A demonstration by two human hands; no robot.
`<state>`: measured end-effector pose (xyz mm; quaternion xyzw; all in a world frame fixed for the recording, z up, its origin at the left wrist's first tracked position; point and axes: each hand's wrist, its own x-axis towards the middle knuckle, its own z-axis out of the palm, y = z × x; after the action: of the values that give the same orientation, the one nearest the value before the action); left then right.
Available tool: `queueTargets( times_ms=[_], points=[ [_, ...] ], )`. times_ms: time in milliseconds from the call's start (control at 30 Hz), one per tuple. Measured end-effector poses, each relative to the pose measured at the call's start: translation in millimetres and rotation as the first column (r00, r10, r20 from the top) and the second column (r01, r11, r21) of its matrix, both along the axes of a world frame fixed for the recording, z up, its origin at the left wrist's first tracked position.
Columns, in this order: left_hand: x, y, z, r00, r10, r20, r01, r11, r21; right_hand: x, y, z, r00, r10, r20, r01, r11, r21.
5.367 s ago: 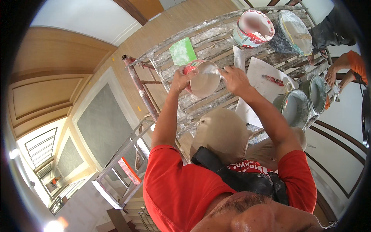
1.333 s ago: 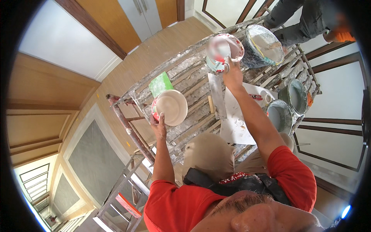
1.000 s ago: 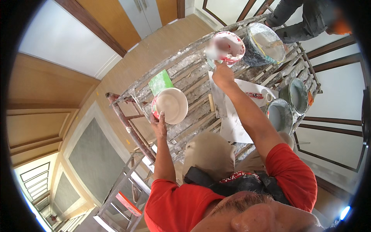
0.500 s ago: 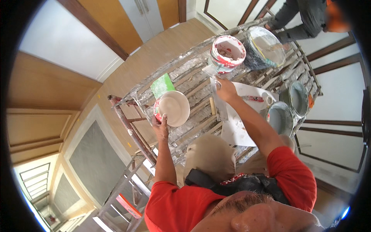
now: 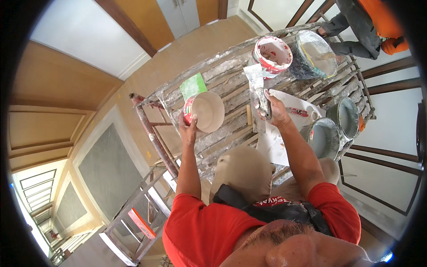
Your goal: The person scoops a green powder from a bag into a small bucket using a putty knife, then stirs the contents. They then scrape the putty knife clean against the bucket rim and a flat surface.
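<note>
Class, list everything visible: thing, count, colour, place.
Tub: 1, red and cream, centre
Scraper: 1, pale, centre
Pail: 1, red and white, beyond scraper
Buckets: 3, dark, right side
Square: 1, green, beyond tub
Sheet: 1, white, right of centre
Tool: 1, red, on sheet
Platform: 1, grey, centre
Frame: 1, silver, lower left
Worker: 1, orange top, upper right
Doors: 2, grey, top
Left hand: 1, bare, holding tub
Right hand: 1, bare, holding scraper

From the tub (image 5: 207, 112), a sheet (image 5: 193, 86) lies on the scaffold (image 5: 226, 84) at eleven o'clock; the scraper (image 5: 256, 82) and two buckets (image 5: 269, 69) are toward two o'clock, a board (image 5: 275, 144) and two pails (image 5: 333, 113) toward three.
</note>
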<state>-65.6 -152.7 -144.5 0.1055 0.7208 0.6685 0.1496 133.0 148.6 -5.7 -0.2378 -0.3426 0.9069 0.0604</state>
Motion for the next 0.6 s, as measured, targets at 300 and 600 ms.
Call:
queueTargets(
  times_ms=[300,600],
  points=[
    [-26,3,2,0.909,-0.076,0.409,-0.045,0.959,0.279,-17,-46,-14,0.910,0.052,0.410,-0.403,0.333,0.852],
    [-38,6,-9,0.856,-0.134,0.499,0.011,0.970,0.243,-46,-96,-11,0.850,0.200,0.488,-0.493,-0.027,0.870]
  ],
)
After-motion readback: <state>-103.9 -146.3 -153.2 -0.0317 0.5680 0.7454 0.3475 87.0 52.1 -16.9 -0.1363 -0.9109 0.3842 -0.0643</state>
